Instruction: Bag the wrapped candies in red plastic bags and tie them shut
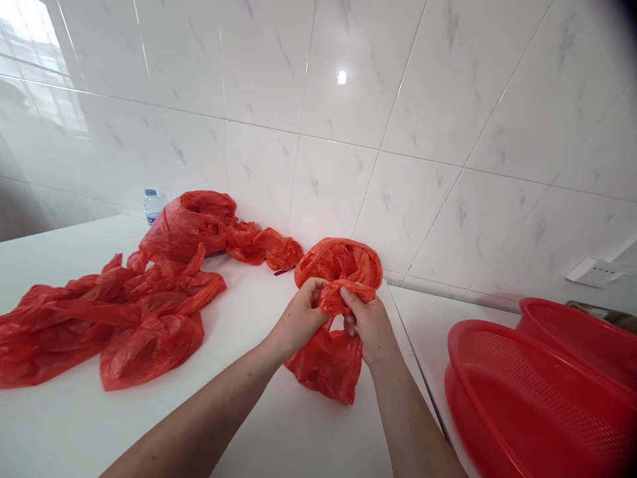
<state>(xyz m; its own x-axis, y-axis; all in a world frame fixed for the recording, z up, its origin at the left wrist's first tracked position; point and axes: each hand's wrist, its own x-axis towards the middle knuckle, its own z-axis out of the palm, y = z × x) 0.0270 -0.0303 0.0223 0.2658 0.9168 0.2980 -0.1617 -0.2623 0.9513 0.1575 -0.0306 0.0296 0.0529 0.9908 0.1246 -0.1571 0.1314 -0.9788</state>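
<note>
Both my hands grip one thin red plastic bag [328, 362] over the white table. My left hand [303, 312] pinches the gathered upper part from the left. On the right side, my right hand [368, 325] is closed on the same part, thumb on top. The lower part of the bag hangs loose below the fingers, and a small gap shows between the two parts. Just behind my hands, against the wall, stands an open red bag [338, 259] with crumpled red plastic inside.
A pile of crumpled red bags [149, 312] spreads across the left of the table. Behind it are a fuller red bag [184, 226] and a water bottle [152, 206]. Red perforated baskets [478, 332] stand at the right, near a wall socket [594, 272]. The tiled wall closes off the back.
</note>
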